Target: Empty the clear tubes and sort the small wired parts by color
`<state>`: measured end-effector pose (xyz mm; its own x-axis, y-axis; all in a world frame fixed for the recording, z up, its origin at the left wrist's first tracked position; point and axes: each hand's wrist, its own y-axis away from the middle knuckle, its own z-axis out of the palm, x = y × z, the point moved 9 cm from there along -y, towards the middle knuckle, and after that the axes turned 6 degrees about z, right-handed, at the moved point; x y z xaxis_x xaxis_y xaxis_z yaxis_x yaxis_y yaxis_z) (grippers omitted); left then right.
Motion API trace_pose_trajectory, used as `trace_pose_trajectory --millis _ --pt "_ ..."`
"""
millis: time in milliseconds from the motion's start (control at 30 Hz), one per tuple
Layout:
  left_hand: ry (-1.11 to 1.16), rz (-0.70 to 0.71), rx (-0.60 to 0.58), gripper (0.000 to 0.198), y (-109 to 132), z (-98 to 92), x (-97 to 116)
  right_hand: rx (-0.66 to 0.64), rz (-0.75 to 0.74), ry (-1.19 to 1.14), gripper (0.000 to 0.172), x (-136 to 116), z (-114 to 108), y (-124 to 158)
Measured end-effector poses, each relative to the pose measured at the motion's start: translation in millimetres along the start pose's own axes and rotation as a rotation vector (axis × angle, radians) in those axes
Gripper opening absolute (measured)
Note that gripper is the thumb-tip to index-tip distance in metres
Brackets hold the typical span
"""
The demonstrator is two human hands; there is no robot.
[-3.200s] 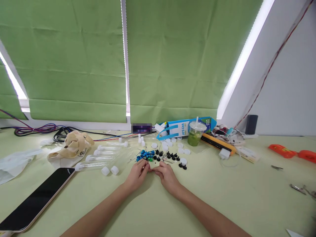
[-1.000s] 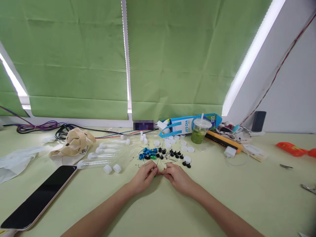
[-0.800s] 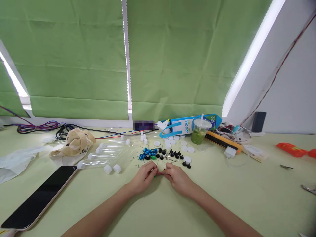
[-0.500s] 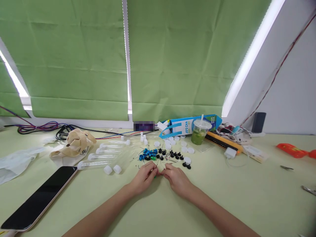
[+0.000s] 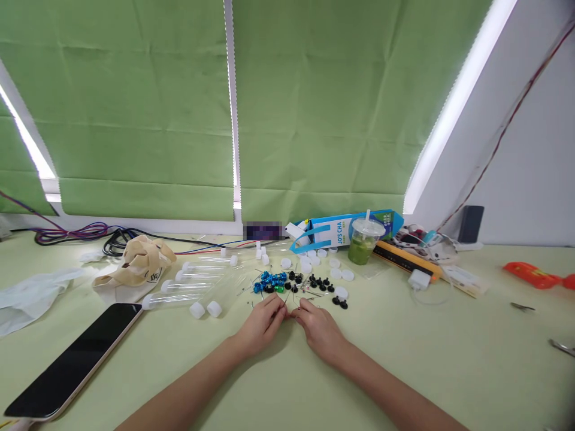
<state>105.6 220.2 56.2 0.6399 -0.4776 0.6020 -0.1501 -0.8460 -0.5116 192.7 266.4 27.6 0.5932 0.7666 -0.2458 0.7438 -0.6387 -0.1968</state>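
My left hand (image 5: 263, 323) and my right hand (image 5: 318, 326) nearly meet at the middle of the pale table (image 5: 287, 383). Each has its fingers pinched together. A thin dark pin-like piece pokes up from my left fingertips; what my right fingertips hold is too small to name. Just beyond the hands lie blue pieces (image 5: 269, 280), a green piece (image 5: 279, 289) and black round pieces (image 5: 320, 282), with thin metal pins among them. White caps (image 5: 341, 293) are scattered behind and to the right of these.
Clear tubes (image 5: 173, 300) with white caps and a black phone (image 5: 74, 359) lie left. A cloth (image 5: 139, 263) is behind them. At the back right stand a green drink cup (image 5: 362, 245), a blue-white bag (image 5: 344, 230) and an orange power strip (image 5: 404, 259). Metal tools (image 5: 561, 347) lie far right.
The view has shifted very slightly. My right hand's fingertips have come a little closer to my left fingertips, and the green bit under my left fingers no longer shows.
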Motion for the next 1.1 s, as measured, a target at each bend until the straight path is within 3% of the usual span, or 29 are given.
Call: trace_pose_trajectory --millis 300,567,1100 --pt "-0.033 0.010 -0.020 0.028 0.4 1.7 0.1 0.023 0.037 0.088 0.023 0.6 -0.5 -0.2" --pt "-0.032 0.003 -0.013 0.028 0.7 1.6 -0.2 0.042 0.014 0.094 0.026 -2.0 0.6 0.4" --pt "0.407 -0.246 0.146 0.027 2.9 -8.9 -34.1 0.083 -0.026 0.106 0.036 -0.9 5.4 1.8"
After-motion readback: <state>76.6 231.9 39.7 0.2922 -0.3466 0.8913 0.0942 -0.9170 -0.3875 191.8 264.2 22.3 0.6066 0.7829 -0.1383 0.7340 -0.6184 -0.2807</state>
